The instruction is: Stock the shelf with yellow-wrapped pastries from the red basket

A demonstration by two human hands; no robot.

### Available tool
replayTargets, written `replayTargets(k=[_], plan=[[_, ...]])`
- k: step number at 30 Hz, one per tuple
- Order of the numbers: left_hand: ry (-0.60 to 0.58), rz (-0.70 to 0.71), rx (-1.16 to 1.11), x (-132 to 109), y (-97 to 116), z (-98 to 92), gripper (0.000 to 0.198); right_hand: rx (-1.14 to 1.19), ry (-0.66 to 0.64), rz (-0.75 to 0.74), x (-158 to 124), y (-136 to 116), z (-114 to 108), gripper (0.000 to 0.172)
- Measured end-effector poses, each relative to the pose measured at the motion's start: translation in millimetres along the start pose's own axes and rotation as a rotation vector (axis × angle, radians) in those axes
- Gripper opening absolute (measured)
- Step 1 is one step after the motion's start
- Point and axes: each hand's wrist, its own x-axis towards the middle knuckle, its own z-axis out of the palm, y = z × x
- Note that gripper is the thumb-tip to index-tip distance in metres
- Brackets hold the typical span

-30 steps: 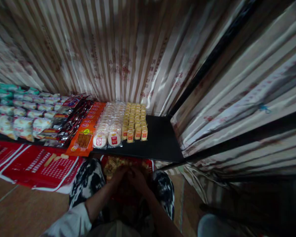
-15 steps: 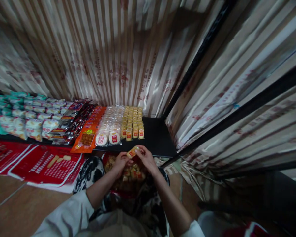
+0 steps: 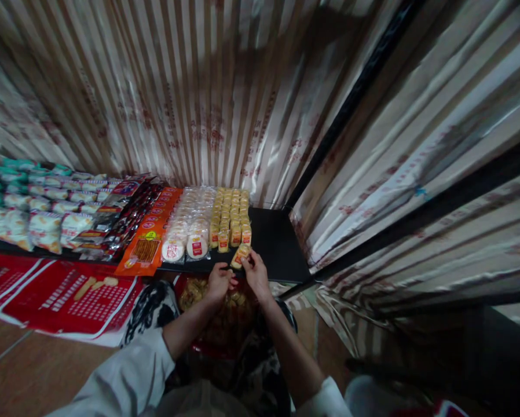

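Note:
A small yellow snack packet with a red label (image 3: 240,256) is pinched between the thumb and fingers of my right hand (image 3: 256,273). It is tilted and hangs over the front edge of the black shelf (image 3: 277,243). Just left of it, my left hand (image 3: 220,282) holds nothing, its fingers loosely bent and apart. Beyond the held packet stand rows of matching yellow packets (image 3: 231,217). Below my hands, between my knees, a red bag (image 3: 210,347) holds more yellow-wrapped packets (image 3: 194,292), partly hidden by my forearms.
Left of the yellow rows lie round white crackers in clear wrappers (image 3: 186,231), an orange snack bag (image 3: 145,243), dark red packets (image 3: 116,226) and white-and-green bags (image 3: 43,220). A striped curtain (image 3: 190,98) and black metal poles (image 3: 351,92) enclose the shelf. Red printed bags (image 3: 69,295) lie below left.
My right hand has carried the yellow packet up and forward to the shelf edge, turning it more upright. My left hand has let go of it. The view has shifted slightly.

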Motion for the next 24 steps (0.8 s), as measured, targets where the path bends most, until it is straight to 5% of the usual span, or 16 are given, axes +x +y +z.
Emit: replayTargets(k=[9, 16, 24], plan=[[-0.04, 0.678, 0.756, 20, 7, -3.3, 0.034, -0.303, 0.02, -0.161, 30, 1, 13, 0.045], [-0.116, 0.792, 0.792, 37, 6, 2.6, 0.043, -0.244, 0.099, -0.151, 33, 5, 23, 0.036], [-0.152, 0.765, 0.771, 43, -2, 2.5, 0.045, -0.349, 0.185, -0.271, 31, 14, 26, 0.031]])
